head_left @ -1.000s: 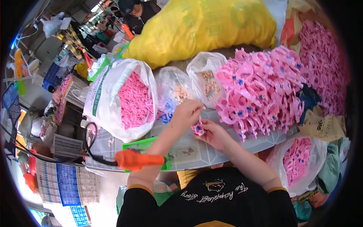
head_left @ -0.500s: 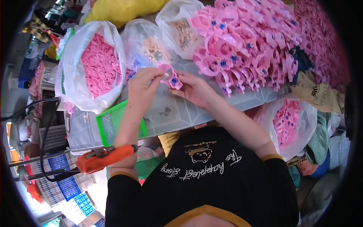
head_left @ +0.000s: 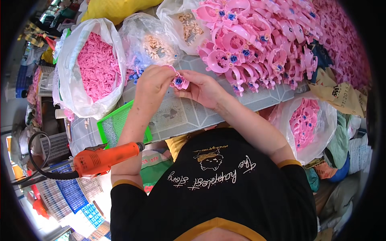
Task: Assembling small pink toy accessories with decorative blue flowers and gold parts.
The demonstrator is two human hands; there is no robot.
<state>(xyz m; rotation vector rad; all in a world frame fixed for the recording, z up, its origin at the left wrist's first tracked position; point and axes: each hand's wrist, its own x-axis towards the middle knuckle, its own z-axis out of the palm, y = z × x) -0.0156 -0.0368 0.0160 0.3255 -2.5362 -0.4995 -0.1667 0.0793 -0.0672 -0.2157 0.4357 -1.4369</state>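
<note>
My right hand (head_left: 201, 87) pinches a pink plastic piece (head_left: 185, 84) with a blue part (head_left: 178, 81) between thumb and fingers. My left hand (head_left: 154, 82) meets it from the other side, fingertips drawn together; I can't tell what they pinch. A pink heap (head_left: 249, 42) rises beyond my right hand; a green tray (head_left: 120, 118) lies below my left forearm (head_left: 134, 124).

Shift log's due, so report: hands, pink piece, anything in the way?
Right hand holding pink piece; left hand at its upper end. Orange tool overlaps left forearm in view, apart from piece.
</note>
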